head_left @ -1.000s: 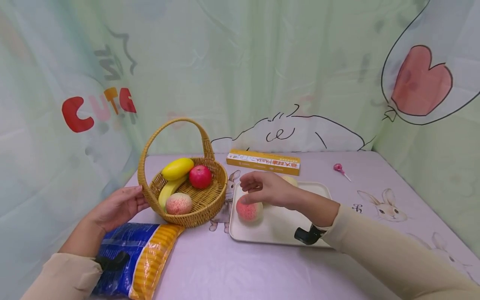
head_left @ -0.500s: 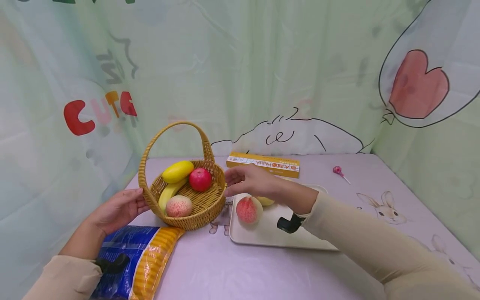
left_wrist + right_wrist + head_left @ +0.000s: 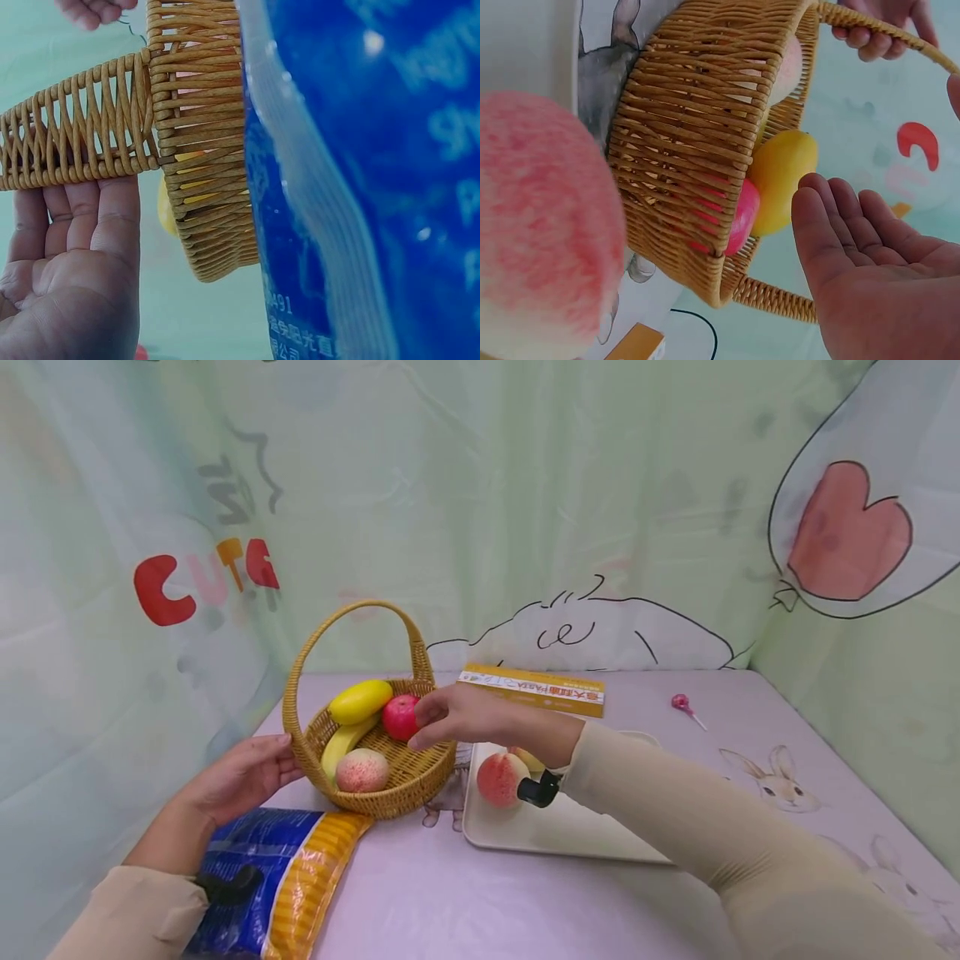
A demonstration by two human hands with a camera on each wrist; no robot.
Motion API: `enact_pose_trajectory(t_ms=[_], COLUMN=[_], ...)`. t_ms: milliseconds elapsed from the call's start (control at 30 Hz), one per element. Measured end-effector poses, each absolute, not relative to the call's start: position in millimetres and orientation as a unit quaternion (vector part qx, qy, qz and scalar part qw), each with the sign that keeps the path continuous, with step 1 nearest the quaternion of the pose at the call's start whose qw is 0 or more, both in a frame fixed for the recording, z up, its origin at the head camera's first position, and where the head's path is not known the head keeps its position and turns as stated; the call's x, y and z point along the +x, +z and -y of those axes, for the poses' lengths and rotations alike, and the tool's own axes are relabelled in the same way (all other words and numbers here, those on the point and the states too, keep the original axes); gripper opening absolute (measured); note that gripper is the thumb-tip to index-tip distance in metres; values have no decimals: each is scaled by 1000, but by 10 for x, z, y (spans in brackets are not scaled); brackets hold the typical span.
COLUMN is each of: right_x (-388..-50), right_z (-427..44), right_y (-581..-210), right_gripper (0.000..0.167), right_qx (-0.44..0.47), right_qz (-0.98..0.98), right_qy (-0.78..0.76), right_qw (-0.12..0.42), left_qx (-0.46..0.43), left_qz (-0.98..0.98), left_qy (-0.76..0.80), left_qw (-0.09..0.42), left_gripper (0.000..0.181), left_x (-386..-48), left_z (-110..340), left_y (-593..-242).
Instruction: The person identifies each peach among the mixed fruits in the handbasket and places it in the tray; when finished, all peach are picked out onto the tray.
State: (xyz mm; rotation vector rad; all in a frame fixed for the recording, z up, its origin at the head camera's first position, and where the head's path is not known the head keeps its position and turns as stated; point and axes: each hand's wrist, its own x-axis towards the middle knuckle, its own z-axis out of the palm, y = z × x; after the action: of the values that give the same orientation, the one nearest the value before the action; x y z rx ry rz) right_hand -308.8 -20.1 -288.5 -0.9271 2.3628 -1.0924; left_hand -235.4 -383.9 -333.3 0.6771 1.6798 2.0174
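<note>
A wicker basket (image 3: 405,799) stands at the left of the table. Inside lie a mango (image 3: 361,702), a banana (image 3: 342,747), a peach (image 3: 362,771) and a red apple (image 3: 398,717). At the basket's left side my left hand (image 3: 243,778) holds the foot of the handle (image 3: 82,127), fingers passing behind the wickerwork. My right hand (image 3: 472,717) hovers over the basket's right rim by the apple, fingers loosely bent, nothing in it. From the right wrist view the palm (image 3: 885,292) faces up beside the mango and apple. Below that wrist, another peach (image 3: 498,779) lies on a cream tray (image 3: 562,831).
A yellow fruit (image 3: 527,759) on the tray is partly hidden by the right arm. Behind the tray lies an orange pasta box (image 3: 555,693), and a lollipop (image 3: 682,703) is at the back right. A blue and yellow bag (image 3: 300,877) lies before the basket.
My right hand has moved left from over the tray to over the basket's right rim. My left hand stays at the handle, and the basket has not shifted on the table.
</note>
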Motion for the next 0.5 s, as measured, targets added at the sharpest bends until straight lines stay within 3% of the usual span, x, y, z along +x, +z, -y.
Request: enact_pose_trajectory(t_ms=[367,500], right_x=[-3223,-3255], right_z=[573,692], right_y=[-2841,-2818], right_gripper=[42,55], right_qx=[-376,-376], right_qz=[-829,-834], right_qy=[-355,-339], right_qw=[215,217], left_qx=[232,233], left_qz=[-617,-609], left_qy=[723,729], left_qw=[206,208], left_gripper=[48,49], left_x=[-2375,-2373], left_z=[3838,3844], left_y=[-3332,-3329])
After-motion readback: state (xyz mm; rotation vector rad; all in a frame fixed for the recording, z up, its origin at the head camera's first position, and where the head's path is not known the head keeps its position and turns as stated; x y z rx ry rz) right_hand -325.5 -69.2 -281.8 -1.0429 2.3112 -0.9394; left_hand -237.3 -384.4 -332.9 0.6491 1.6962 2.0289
